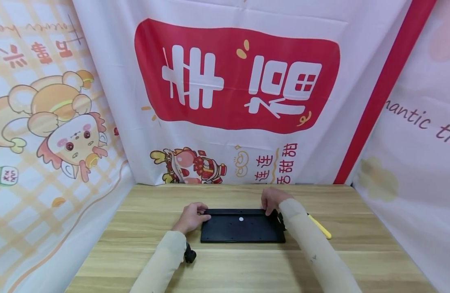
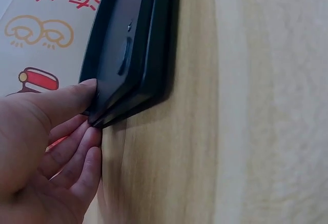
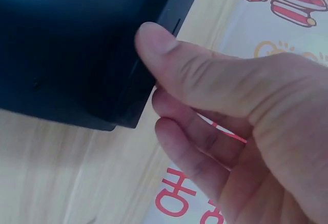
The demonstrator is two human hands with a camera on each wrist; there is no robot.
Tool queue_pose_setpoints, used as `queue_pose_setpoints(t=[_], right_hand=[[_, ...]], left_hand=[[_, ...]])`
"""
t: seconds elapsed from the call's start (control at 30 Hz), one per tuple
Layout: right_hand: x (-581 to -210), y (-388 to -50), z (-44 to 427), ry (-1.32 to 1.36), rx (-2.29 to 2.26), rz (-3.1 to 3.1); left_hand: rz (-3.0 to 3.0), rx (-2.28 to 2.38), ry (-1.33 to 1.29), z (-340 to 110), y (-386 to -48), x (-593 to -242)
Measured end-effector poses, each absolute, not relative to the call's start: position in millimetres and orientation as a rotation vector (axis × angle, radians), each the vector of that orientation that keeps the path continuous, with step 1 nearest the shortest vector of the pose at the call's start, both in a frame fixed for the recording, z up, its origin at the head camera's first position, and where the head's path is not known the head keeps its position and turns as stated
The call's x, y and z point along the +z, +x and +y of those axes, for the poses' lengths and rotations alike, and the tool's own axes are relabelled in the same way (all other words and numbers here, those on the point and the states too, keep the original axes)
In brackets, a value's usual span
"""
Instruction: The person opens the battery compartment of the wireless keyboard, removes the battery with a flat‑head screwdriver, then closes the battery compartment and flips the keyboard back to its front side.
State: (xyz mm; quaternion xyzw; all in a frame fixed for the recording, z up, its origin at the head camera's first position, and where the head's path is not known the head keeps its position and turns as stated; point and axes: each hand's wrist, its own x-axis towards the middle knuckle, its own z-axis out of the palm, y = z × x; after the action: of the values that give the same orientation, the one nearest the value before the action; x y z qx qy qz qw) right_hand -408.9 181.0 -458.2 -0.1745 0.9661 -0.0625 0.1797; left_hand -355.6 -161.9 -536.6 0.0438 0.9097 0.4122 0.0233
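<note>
I count two hands, one left hand point(image 1: 192, 218) and one right hand point(image 1: 274, 199), and two pale sleeves point(image 1: 162, 256). I make out one black panel point(image 1: 243, 232), though two dark edges show at its left end, so it could be two stacked pieces; I can't tell. On it is one white round spot point(image 1: 241, 219). There's one yellow handle point(image 1: 320, 226), one black wrist camera point(image 1: 189, 255) showing at the left cuff, and one wood-grain table point(image 1: 232, 268). Three printed cloths point(image 1: 45, 101) hang round us: left, back, right. The back one bears one red patch point(image 1: 232, 97) with two big white characters point(image 1: 257, 73), plus one red stripe point(image 1: 386, 93).
</note>
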Motion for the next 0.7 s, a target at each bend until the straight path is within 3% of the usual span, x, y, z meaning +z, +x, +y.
queue_pose_setpoints(t=[0.43, 0.7], right_hand=[[-464, -419, 186, -0.467, -0.210, 2.708], [-468, -408, 195, -0.553, -0.477, 2.716]], left_hand=[[2.878, 1.292, 0.213, -160, -354, -541], [2.877, 1.303, 0.210, -161, -352, -540]])
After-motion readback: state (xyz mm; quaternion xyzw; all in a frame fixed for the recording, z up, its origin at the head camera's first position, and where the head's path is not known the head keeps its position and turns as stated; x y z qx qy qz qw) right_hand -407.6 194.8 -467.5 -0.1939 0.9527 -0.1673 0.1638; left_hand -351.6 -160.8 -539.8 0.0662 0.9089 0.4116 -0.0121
